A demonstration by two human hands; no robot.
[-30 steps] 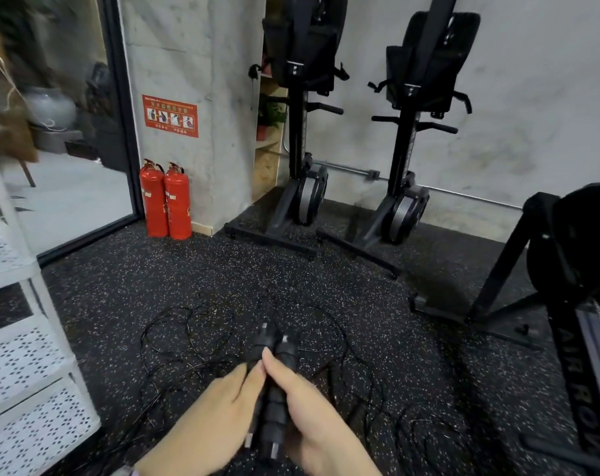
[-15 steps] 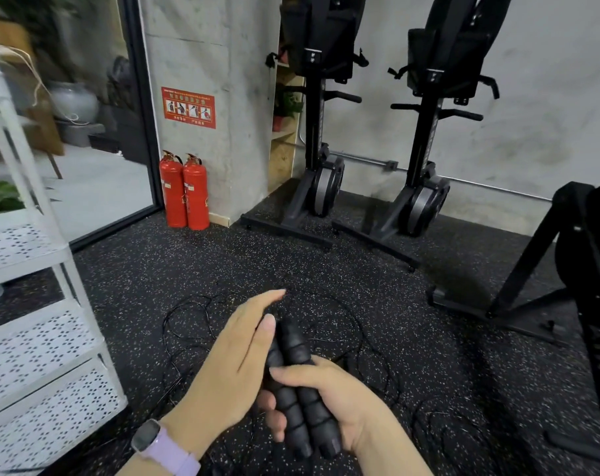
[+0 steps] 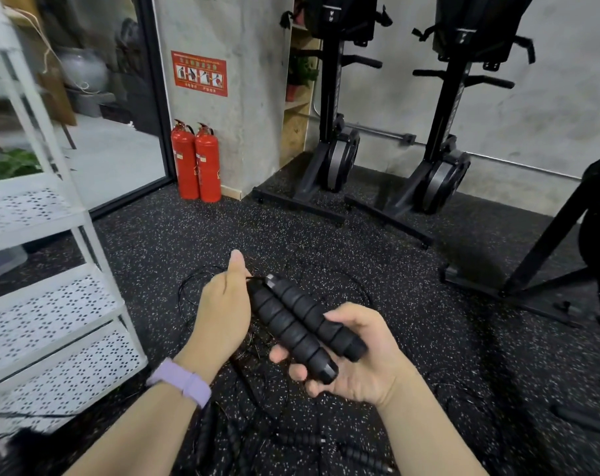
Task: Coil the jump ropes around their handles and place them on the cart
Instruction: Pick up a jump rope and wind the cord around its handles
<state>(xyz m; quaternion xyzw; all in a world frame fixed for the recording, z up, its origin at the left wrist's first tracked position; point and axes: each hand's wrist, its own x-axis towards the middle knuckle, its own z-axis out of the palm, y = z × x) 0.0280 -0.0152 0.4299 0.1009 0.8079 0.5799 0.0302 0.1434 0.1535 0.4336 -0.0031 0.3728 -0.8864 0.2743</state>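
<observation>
Fingers (image 3: 293, 367) seemingly beneath paired handles (image 3: 293, 321)

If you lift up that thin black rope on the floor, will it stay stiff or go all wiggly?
Probably wiggly: the rope lies in loose, tangled loops on the floor, so it likely droops and swings. It looks thin, so probably light. The ribbed handles, gripped in the right hand, look stiff and probably not slippery.

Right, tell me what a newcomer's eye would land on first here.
First, the two black handles side by side at center, gripped by the right hand, with the left hand pinching the thin rope at their top. Next, the two red fire extinguishers against the concrete pillar.
</observation>
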